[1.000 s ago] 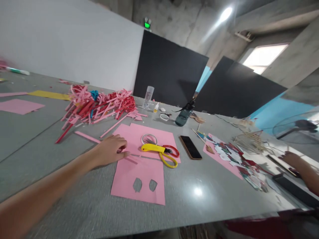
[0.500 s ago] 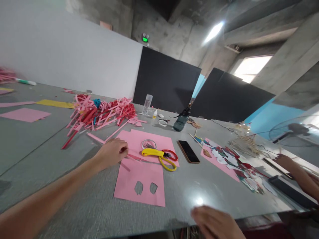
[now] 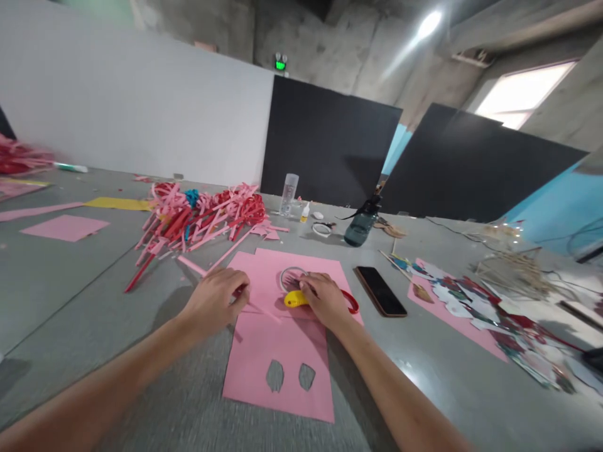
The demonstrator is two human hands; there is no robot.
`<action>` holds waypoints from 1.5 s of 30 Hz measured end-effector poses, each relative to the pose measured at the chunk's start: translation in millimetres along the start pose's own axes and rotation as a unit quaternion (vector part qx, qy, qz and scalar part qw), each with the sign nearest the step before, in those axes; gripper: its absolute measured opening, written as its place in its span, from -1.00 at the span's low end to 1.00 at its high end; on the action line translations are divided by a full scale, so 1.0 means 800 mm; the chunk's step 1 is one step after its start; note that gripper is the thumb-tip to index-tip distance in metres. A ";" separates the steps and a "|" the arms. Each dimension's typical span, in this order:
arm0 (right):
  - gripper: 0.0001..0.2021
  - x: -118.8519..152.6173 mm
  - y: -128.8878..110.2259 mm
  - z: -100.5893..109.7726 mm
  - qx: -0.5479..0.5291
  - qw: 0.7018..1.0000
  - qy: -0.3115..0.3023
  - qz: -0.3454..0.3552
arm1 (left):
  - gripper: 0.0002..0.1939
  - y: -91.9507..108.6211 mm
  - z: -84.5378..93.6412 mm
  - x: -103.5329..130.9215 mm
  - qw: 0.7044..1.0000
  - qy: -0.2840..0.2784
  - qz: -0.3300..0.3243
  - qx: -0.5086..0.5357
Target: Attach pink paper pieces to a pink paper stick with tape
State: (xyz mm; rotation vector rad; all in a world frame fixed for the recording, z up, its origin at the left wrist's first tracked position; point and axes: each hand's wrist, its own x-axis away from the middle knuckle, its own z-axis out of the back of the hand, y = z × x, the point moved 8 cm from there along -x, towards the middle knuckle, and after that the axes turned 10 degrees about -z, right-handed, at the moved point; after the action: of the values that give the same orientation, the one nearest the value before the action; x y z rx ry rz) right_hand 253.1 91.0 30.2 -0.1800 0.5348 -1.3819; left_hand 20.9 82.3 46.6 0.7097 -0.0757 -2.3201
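My left hand (image 3: 214,306) pinches a thin pink paper strip (image 3: 264,312) that runs across a pink sheet (image 3: 282,267) on the grey table (image 3: 94,301). My right hand (image 3: 324,299) lies over a yellow cutter (image 3: 293,299), its fingers curled around the handle. A red scissors loop (image 3: 352,306) sticks out beside that hand. A tape ring (image 3: 288,274) lies just beyond the fingers. In front of both hands is a second pink sheet with two cut-out holes (image 3: 287,351).
A heap of pink and red paper strips (image 3: 202,210) lies behind the left hand. A black phone (image 3: 380,290), a dark water bottle (image 3: 360,226), a clear bottle (image 3: 288,193) and a small glue bottle (image 3: 305,212) stand farther back. Coloured paper cut-outs (image 3: 466,301) cover the right side.
My right hand came up from the table's near edge and now rests on the yellow cutter. The left hand keeps its pinch on the strip. The view shifted slightly.
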 end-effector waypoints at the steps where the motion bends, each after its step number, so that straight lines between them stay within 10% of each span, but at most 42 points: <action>1: -0.69 0.002 0.004 0.000 -0.008 1.000 0.004 -0.001 | -0.83 -0.001 -0.001 0.000 1.000 -0.002 0.003 0.001; 12: -0.60 0.012 0.017 0.036 -0.162 0.968 0.192 -0.023 | -0.86 0.030 -0.038 0.002 0.995 -0.053 -0.073 0.034; 26: -0.46 0.034 -0.011 -0.003 -0.605 0.771 0.030 -0.197 | -0.57 0.061 -0.046 0.014 0.973 -0.104 -0.189 0.082; 35: -0.76 0.051 -0.066 0.024 -0.251 0.960 0.119 0.034 | -0.79 0.067 0.007 0.015 0.969 0.098 -0.221 0.047; 40: -0.81 0.061 -0.099 0.023 -0.064 0.985 0.105 0.118 | -0.61 0.075 0.023 0.031 0.949 0.213 -0.232 -0.018; 45: -0.79 0.059 -0.106 0.006 0.011 0.983 0.036 0.182 | -0.45 0.078 0.009 0.023 0.962 0.175 -0.205 -0.037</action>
State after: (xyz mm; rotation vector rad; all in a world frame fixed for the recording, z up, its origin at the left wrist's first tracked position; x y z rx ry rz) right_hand 185.0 28.0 58.3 -0.0109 0.5808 -1.0403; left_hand 44.0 22.6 59.5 1.1749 0.3478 -2.5217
